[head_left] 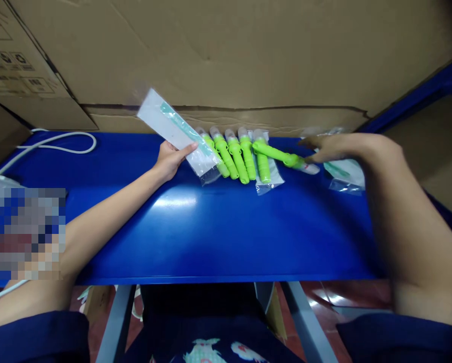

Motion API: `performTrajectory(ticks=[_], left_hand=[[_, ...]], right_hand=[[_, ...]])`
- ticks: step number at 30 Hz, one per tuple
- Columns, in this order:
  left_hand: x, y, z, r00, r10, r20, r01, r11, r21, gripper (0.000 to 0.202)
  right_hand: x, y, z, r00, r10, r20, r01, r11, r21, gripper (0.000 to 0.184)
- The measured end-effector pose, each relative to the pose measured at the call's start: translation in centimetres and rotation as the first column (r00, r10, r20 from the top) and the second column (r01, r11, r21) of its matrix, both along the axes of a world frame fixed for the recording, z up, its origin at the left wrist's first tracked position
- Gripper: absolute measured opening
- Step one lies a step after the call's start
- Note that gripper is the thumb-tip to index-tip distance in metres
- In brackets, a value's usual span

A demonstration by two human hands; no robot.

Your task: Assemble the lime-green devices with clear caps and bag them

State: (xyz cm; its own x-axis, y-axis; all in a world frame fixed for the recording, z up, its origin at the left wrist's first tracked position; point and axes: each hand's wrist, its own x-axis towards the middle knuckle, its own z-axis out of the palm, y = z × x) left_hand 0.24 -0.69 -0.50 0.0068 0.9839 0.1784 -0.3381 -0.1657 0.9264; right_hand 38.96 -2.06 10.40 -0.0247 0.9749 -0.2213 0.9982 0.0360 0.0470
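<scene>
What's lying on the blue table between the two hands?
In the head view, a row of bagged green handles lies between the left hand and right hand.
</scene>
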Motion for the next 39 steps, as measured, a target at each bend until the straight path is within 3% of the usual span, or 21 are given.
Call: performTrajectory(ticks=[1,3,8,13,18,23,27,32,39], left_hand=[[0.1,0.1,-0.1,0.998,0.064,0.009,-0.064,0.998,0.013,0.076],[0.1,0.1,-0.3,0.990,0.144,0.008,-0.144,0.989,0.040,0.072],[0.1,0.0,-0.4,0.978,0.209,-0.027,-0.206,0.975,0.077,0.064],[0.1,-0.3,-0.1,0.974,0.224,-0.026,-0.222,0.974,0.048,0.068],[0.0,-0.3,0.1,0.940,0.335,-0.064,-0.330,0.941,0.075,0.066],[-0.2,0.0,0.2,0.908,0.411,-0.079,-0.404,0.910,0.095,0.058],[-0.1,0.3,0.1,0.928,0.366,-0.069,-0.364,0.931,0.035,0.046],[-0.2,0.5,-0.2,0.954,0.300,0.021,-0.298,0.952,-0.066,0.047],[-0.3,0.2,0.1,0.971,0.230,0.071,-0.227,0.973,-0.036,0.054]], right_hand=[[0.7,-0.2,-0.9,0.999,-0.024,0.040,0.028,0.996,-0.087,0.056],[1.7,-0.6,-2.9,0.999,-0.027,0.042,0.031,0.994,-0.102,0.059],[2.7,-2.2,-6.5,0.983,0.166,-0.077,-0.150,0.972,0.182,0.038],[2.2,-3.5,-6.2,0.942,0.231,-0.245,-0.149,0.939,0.311,0.039],[-1.2,-5.2,-4.8,0.888,0.324,-0.325,-0.141,0.867,0.479,0.050],[-6.4,-6.5,-3.4,0.766,0.567,-0.302,-0.361,0.769,0.528,0.054],[-9.1,-6.2,-3.8,0.763,0.627,-0.158,-0.488,0.719,0.495,0.054],[-8.5,-5.1,-5.9,0.801,0.593,-0.089,-0.448,0.691,0.567,0.053],[-6.8,-5.1,-7.1,0.838,0.536,-0.097,-0.385,0.709,0.591,0.053]])
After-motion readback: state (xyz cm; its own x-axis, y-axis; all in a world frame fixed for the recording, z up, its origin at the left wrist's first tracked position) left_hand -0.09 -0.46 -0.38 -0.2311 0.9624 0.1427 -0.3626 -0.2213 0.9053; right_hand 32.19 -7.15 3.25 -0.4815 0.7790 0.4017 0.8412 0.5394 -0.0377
